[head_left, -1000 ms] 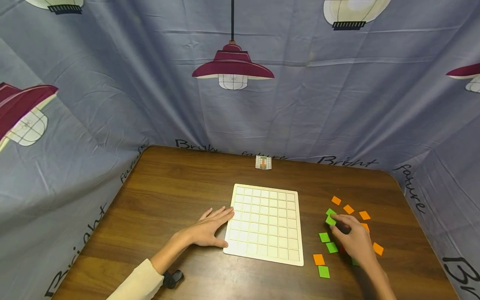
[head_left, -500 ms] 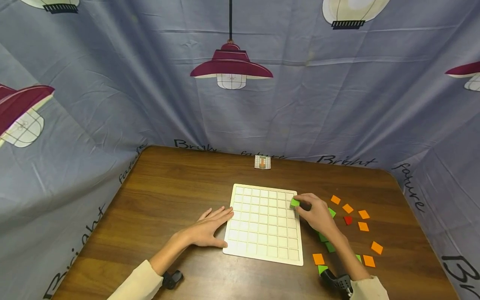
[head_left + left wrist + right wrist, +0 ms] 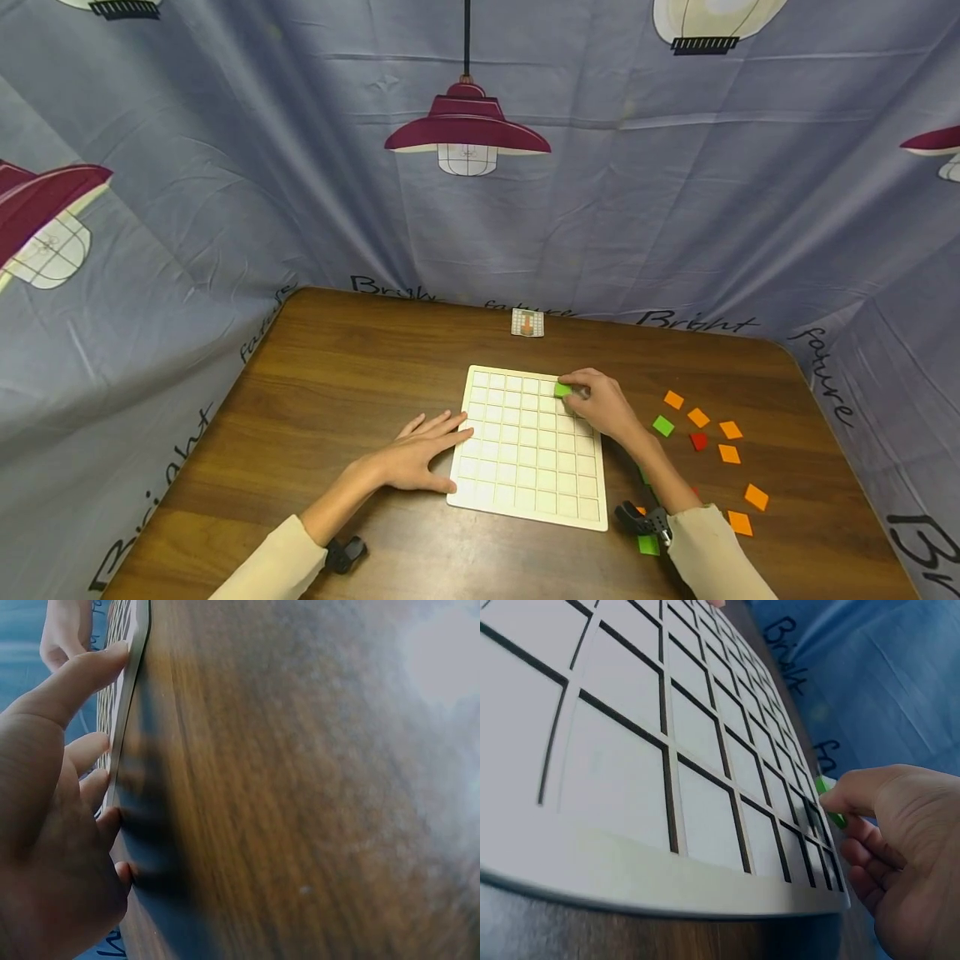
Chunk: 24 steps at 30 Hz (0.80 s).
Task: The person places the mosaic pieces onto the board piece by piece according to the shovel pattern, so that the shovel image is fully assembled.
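Observation:
A pale square board with a grid of shallow square recesses lies mid-table. At its far edge, near the right corner, my right hand pinches a green square tile between thumb and fingers, over a cell in the far row. In the right wrist view the green tile shows partly behind the thumb. My left hand rests against the board's left side, fingers spread and fairly straight, with fingertips and thumb touching the rim. The left wrist view shows the thumb of that hand on the board's edge.
Right of the board lie loose tiles: several orange ones, green ones and a red one, some partly hidden by the right forearm. A small card with a grid pattern is at the table's far edge, before a blue-grey curtain.
My right hand picked up a green tile from the loose tiles, carried it left to the board's far right corner, then farther left along the far row. The left hand stayed nearly still.

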Tool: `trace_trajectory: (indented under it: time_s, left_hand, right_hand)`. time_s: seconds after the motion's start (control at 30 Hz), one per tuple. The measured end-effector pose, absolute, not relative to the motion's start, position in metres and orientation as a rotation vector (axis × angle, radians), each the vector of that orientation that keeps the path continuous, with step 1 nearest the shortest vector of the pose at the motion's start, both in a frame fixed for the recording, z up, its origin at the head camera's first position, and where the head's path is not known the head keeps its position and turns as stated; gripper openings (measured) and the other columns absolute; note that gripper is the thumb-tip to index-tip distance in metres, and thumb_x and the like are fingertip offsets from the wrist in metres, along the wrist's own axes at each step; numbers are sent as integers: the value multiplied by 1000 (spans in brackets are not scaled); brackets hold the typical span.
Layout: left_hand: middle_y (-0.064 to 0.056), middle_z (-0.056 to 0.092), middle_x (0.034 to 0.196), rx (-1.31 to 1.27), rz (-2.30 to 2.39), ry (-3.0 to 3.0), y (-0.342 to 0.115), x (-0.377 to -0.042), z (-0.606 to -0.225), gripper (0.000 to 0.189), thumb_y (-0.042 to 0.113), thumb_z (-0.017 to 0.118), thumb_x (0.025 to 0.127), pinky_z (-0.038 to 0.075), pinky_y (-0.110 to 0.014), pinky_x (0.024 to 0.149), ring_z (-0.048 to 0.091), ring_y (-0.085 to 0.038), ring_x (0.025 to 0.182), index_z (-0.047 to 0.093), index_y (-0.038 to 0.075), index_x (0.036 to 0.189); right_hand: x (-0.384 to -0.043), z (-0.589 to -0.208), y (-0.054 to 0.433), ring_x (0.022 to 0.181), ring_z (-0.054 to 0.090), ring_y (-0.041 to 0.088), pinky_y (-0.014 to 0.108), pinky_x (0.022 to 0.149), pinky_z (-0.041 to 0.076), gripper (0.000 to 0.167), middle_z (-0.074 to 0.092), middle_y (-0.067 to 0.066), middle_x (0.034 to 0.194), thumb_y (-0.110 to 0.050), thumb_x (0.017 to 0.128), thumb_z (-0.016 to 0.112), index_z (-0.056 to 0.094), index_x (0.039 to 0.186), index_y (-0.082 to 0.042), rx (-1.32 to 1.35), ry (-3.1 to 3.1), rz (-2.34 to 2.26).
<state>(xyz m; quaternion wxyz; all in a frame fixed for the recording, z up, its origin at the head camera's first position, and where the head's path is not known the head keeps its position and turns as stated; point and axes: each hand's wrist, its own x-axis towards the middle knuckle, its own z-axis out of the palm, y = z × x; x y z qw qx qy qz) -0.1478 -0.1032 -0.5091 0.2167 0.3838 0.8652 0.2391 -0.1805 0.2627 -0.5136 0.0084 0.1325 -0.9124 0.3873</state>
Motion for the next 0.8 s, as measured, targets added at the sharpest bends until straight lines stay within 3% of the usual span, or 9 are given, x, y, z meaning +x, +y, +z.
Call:
trace_trajectory:
  time_s: [0.33, 0.6, 0.8]
  left_hand:
    - [-6, 15, 166, 1096, 656, 2390, -103, -149, -509, 81, 46, 70, 90, 2, -60, 116, 8, -31, 151, 35, 18, 157]
    - [-4, 13, 166, 1087, 630, 2390, -104, -150, -508, 81, 49, 69, 90, 0, -59, 116, 6, -29, 152, 34, 20, 158]
    - [-4, 13, 166, 1086, 642, 2379, -104, -150, -507, 81, 48, 69, 90, 0, -58, 117, 6, -28, 152, 35, 20, 157]
  right_hand:
    - [-191, -520, 254, 108, 61, 35, 51, 88, 50, 31, 63, 16, 121, -5, 91, 68, 70, 122, 0, 477, -2856, 1170]
    - [-195, -520, 251, 99, 60, 31, 46, 80, 50, 31, 62, 16, 121, -5, 91, 69, 70, 122, 0, 495, -2879, 1176]
    - [-197, -520, 247, 101, 60, 32, 45, 80, 51, 30, 63, 15, 118, -3, 91, 67, 71, 121, 0, 491, -2875, 1193]
